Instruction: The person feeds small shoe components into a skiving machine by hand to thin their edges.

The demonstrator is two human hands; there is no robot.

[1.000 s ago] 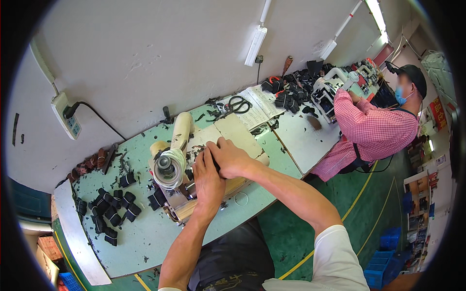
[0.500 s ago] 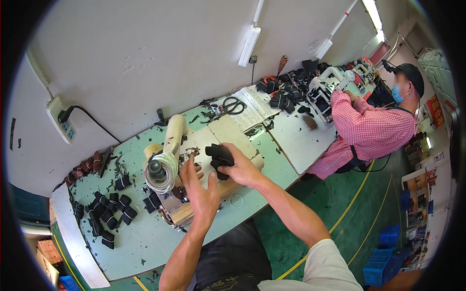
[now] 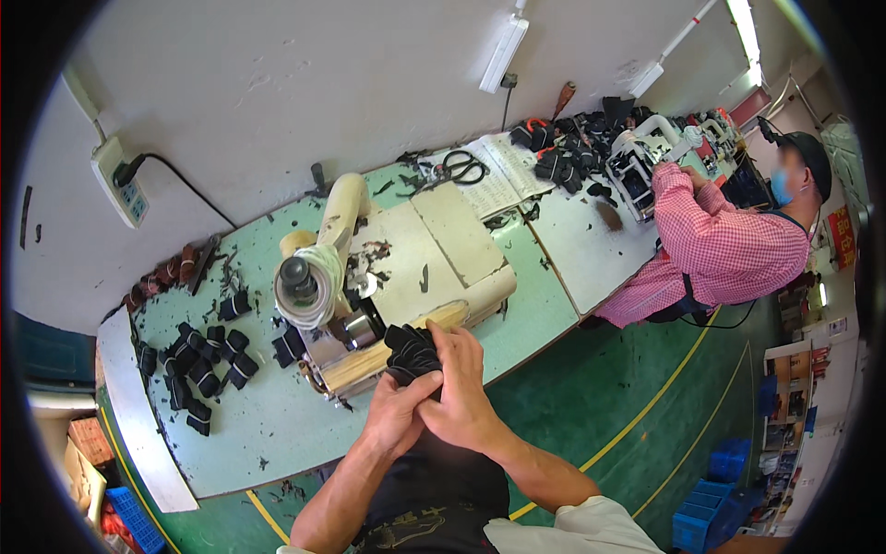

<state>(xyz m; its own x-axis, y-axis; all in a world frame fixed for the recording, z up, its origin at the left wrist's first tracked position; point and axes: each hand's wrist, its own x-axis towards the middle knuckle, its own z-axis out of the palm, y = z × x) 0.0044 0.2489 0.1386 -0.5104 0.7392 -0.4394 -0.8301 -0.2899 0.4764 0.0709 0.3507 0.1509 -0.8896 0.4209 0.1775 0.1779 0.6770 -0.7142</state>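
Left hand [image 3: 397, 411] and right hand [image 3: 461, 392] grip a stack of black fabric-like pieces [image 3: 412, 351] near the front edge of the counter [image 3: 263, 439], probably light, pliable, best pinched along its sides.

Before your left hand [image 3: 399, 417] and right hand [image 3: 461, 392], the cream machine [image 3: 452, 249] blocks the straight way to the table's [image 3: 268, 439] back edge. Its upright arm [image 3: 344, 205] and white coil [image 3: 325, 282] close the left part. You can pass low along the front edge leftward, below the black bundles [image 3: 205, 374], or over the bare strip right of the machine.
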